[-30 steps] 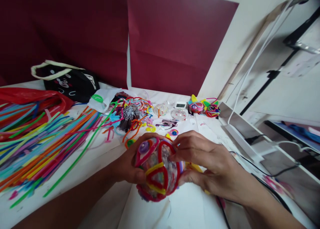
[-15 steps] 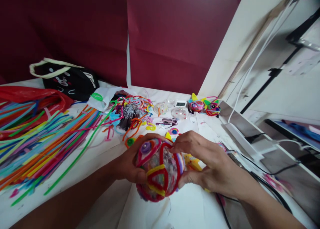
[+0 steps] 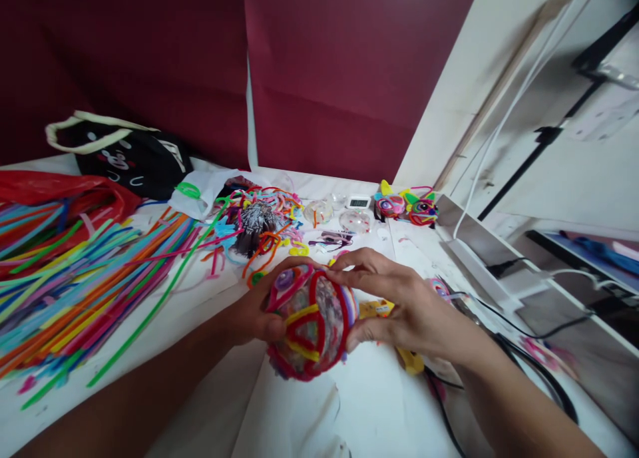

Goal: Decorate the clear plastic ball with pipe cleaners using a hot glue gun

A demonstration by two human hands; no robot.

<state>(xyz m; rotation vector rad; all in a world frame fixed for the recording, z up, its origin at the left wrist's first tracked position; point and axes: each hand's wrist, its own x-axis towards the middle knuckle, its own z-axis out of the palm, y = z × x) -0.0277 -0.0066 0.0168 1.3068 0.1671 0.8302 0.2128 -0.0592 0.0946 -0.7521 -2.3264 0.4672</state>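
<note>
Between my two hands is a clear ball decorated with pipe cleaners (image 3: pixel 327 318), bearing red strips, a yellow-and-red triangle and a purple-centred pink eye shape. My left hand (image 3: pixel 254 315) wraps its left side, thumb on the front near the triangle. On the other side, my right hand (image 3: pixel 389 298) grips with its fingertips on the top and its thumb low on the right edge. Behind my right hand, a yellow tool (image 3: pixel 409 359) shows in part on the table; its kind is hard to make out.
Many loose pipe cleaners (image 3: pixel 100 291) cover the left, beside a red plastic bag (image 3: pixel 112 195) and a black bag (image 3: pixel 134 162). Further back lie a tangle of cut pieces (image 3: pixel 269 212), clear balls (image 3: pixel 355 220), a small digital clock (image 3: pixel 358 202) and decorated balls (image 3: pixel 422 210). Black cables (image 3: pixel 544 371) run at right.
Both hands and the ball have shifted slightly up and left in view. The yellow tool behind my right hand shows more. My grip looks much the same.
</note>
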